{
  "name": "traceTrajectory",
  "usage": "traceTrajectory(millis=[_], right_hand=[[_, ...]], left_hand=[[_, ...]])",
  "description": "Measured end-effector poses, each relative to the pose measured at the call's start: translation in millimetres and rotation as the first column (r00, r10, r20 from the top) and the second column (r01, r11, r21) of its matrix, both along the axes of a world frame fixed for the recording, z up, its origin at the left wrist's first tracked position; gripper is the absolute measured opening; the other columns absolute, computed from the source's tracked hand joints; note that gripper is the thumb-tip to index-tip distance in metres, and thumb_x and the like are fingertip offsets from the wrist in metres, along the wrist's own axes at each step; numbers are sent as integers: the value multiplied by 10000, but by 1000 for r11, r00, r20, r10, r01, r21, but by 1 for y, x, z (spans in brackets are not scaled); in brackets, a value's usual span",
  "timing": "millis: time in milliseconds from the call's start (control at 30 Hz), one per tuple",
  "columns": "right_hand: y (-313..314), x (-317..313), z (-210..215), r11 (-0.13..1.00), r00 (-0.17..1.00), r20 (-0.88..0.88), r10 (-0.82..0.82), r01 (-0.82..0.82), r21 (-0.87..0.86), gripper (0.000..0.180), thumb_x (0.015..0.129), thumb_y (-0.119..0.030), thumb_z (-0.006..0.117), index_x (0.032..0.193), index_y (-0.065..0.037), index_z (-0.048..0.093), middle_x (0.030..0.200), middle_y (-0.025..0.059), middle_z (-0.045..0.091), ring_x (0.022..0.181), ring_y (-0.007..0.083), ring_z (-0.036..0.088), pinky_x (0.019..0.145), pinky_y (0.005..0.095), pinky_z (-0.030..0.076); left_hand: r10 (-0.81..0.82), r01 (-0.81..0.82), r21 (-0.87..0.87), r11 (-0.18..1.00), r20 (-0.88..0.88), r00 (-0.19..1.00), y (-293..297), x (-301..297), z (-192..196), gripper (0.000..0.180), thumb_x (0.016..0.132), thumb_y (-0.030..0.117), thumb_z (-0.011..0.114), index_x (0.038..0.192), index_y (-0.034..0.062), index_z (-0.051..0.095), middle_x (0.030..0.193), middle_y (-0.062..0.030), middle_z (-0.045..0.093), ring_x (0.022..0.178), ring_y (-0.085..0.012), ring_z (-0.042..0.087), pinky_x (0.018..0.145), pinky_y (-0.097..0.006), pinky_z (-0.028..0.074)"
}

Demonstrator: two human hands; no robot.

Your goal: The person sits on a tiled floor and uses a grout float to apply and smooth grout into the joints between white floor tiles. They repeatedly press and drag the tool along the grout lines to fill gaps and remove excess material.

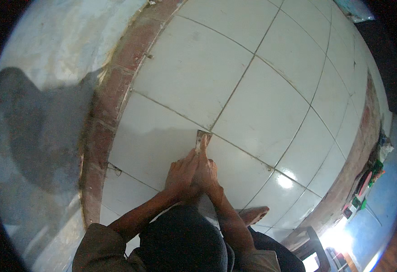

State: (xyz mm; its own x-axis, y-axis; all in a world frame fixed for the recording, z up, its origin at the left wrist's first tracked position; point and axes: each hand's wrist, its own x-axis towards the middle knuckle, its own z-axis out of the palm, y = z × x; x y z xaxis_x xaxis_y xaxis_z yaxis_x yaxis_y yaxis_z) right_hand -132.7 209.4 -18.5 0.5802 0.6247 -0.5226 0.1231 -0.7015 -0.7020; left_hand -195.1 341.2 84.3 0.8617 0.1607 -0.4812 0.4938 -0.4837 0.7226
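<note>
A small flat scraper (199,133) with a stained, brownish blade rests on the white tiled floor (180,54), its edge at a grout line close to where tile corners meet. My right hand (206,171) is closed on it, the index finger stretched along the blade. Pressed against the right hand's left side, my left hand (180,172) is also closed, its fingertips reaching the scraper. The handle is hidden under both hands.
A reddish-brown border (116,86) runs along the pale, stained wall (76,41) at left. One bare foot (255,215) stands right of my forearms. Small items (365,183) lie along the right side, near a dark chair-like frame (314,247) and a bright light.
</note>
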Motion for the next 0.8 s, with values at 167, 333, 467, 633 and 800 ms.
traceTrajectory(millis=[167, 333, 467, 633, 800], right_hand=[[32, 15, 40, 997, 999, 33, 23, -21, -72, 606, 949, -225, 606, 1479, -16, 397, 862, 212, 711, 753, 407, 697, 650, 522, 531], [39, 19, 49, 999, 999, -32, 18, -19, -28, 796, 948, -208, 611, 1608, -51, 195, 866, 275, 696, 759, 447, 690, 668, 564, 531], [38, 10, 34, 999, 999, -11, -34, 34, 1, 869, 950, -197, 609, 1644, -117, 92, 872, 291, 696, 771, 458, 693, 648, 570, 530], [30, 10, 18, 998, 999, -41, 18, -21, -56, 875, 968, -169, 589, 1659, -191, 54, 869, 303, 694, 776, 475, 685, 649, 568, 521], [44, 12, 42, 993, 989, -88, -115, 116, 7, 815, 1003, -215, 564, 1656, -189, 77, 906, 308, 692, 818, 446, 694, 689, 553, 521]], left_hand=[[102, -103, -66, 993, -14, 995, -2, -14, -18, 949, 852, 327, 757, 1566, -22, 239, 1656, -271, 205, 1343, -489, 499, 1061, -527, 472], [117, -131, -142, 981, -104, 988, 5, -13, -18, 987, 866, 324, 746, 1592, -4, 163, 1687, -237, 117, 1392, -481, 451, 1095, -509, 462], [83, -86, -56, 995, -54, 995, 4, -18, -30, 988, 871, 314, 738, 1599, 4, 148, 1697, -209, 107, 1428, -450, 419, 1080, -509, 479], [53, -58, -63, 996, -86, 995, 6, -12, -31, 978, 883, 260, 722, 1611, 13, 119, 1696, -213, 106, 1452, -425, 398, 1030, -513, 522], [-1, 1, 6, 1000, -8, 1000, 12, -13, -23, 926, 913, 216, 694, 1614, 19, 121, 1687, -218, 135, 1407, -425, 455, 982, -494, 557]])
